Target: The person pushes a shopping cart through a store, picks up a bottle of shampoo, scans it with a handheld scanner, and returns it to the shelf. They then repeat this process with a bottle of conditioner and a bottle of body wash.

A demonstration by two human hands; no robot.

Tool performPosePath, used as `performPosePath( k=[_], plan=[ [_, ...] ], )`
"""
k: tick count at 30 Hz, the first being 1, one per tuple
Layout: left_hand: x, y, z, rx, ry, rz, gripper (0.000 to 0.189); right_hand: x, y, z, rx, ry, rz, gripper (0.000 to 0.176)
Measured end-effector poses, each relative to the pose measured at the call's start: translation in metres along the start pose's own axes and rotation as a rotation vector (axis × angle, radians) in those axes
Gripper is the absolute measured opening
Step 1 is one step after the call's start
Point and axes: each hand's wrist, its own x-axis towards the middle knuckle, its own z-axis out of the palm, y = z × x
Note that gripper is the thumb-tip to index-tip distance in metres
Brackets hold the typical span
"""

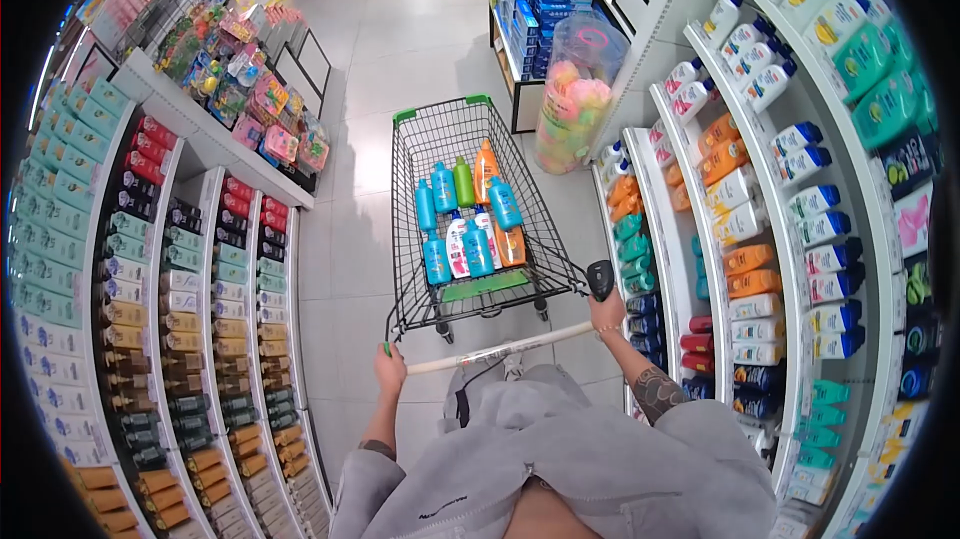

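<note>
A black wire shopping cart [405,289] with green corner trim stands in front of me in the aisle. My left hand [391,371] is closed round the left end of its pale handle [500,348]. At the right end, beside a black knob-like piece [600,280], my right hand [606,312] grips too. Inside the basket stand several blue bottles [443,187], a green bottle [463,182], an orange bottle [486,169] and a white-and-pink bottle [457,249]. Their labels are too small to read.
Shelves of boxed and tubed products [126,309] line the left side. Bottle shelves [745,259] run close along the right. Ahead are a clear bin of colourful puffs [573,104], stacked blue boxes [550,19] and a packaged-goods display [265,104]. Tiled floor [370,69] lies between.
</note>
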Motion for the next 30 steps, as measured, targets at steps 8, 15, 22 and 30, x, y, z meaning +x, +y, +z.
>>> performPosePath(
  k=[8,15,22,30],
  plan=[
    [0.140,0.027,0.004,0.082,0.046,0.000,0.031,0.082,-0.085,0.067,0.059,-0.072,-0.010,0.050],
    [0.251,0.069,-0.007,-0.078,0.003,-0.120,0.030,0.140,-0.163,0.116,0.113,-0.032,-0.037,0.054],
    [0.362,0.088,0.009,0.090,0.029,-0.077,0.032,0.209,-0.221,0.169,0.032,-0.024,-0.004,0.060],
    [0.445,0.166,0.014,0.266,0.077,-0.037,0.030,0.303,-0.283,0.210,0.029,-0.019,0.006,0.061]
  ],
)
